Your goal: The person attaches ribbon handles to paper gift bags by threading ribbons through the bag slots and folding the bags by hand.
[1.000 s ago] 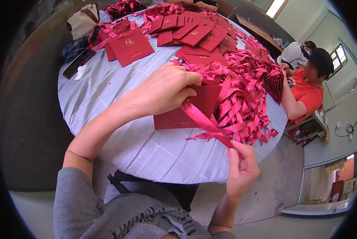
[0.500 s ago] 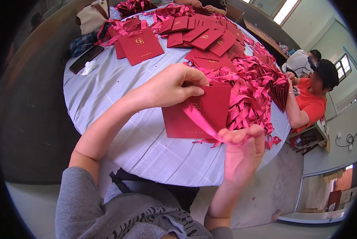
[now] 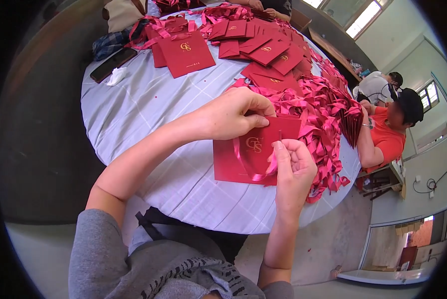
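A flat dark-red paper gift bag (image 3: 233, 164) with a gold emblem lies in front of me at the table's near part. My left hand (image 3: 238, 112) is closed on its top edge, thumb on the front face and fingers behind. From near that edge a pink ribbon (image 3: 243, 167) hangs in a loop across the bag's front. My right hand (image 3: 294, 164) pinches the ribbon's other end between thumb and forefinger, close to the bag's upper right. The tip of the ribbon is partly hidden by my fingers.
Pink ribbons (image 3: 328, 134) are heaped right of the bag. Behind lie several red bags (image 3: 268, 50), with another bag (image 3: 186, 55) at left near a phone (image 3: 113, 65) and a crumpled tissue (image 3: 116, 76). A co-worker in orange (image 3: 383, 132) sits at the right; others are farther off.
My right hand has moved up and inward to the bag with the ribbon, which went from taut to a slack loop. My left hand keeps its hold on the bag.
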Demonstrator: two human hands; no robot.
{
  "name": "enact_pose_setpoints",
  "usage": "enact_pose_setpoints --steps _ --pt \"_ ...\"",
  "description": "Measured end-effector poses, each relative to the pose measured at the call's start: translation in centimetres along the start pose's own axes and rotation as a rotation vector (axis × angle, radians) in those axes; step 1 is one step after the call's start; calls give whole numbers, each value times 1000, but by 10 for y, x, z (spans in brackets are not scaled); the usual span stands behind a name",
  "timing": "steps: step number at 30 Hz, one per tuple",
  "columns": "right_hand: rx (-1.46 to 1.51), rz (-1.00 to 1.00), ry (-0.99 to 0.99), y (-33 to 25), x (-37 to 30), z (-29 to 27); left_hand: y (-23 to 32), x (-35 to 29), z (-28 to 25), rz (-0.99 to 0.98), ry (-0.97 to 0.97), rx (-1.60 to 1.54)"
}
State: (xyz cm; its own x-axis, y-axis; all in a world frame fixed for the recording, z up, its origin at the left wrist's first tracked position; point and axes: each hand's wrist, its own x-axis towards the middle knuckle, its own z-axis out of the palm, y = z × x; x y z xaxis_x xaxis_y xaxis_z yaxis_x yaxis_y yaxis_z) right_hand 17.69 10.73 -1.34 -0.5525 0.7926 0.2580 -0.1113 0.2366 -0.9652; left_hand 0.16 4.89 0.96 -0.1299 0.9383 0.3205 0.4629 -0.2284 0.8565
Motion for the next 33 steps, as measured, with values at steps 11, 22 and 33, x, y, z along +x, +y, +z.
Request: enact_pose_setpoints --steps 11,22,33 --pt "-88 -48 78 6 6 4 4 -3 4 87 18 50" --pt "-159 -138 171 8 1 10 12 -10 13 238 124 252" --pt "-353 -159 127 6 8 3 18 -16 27 343 94 538"
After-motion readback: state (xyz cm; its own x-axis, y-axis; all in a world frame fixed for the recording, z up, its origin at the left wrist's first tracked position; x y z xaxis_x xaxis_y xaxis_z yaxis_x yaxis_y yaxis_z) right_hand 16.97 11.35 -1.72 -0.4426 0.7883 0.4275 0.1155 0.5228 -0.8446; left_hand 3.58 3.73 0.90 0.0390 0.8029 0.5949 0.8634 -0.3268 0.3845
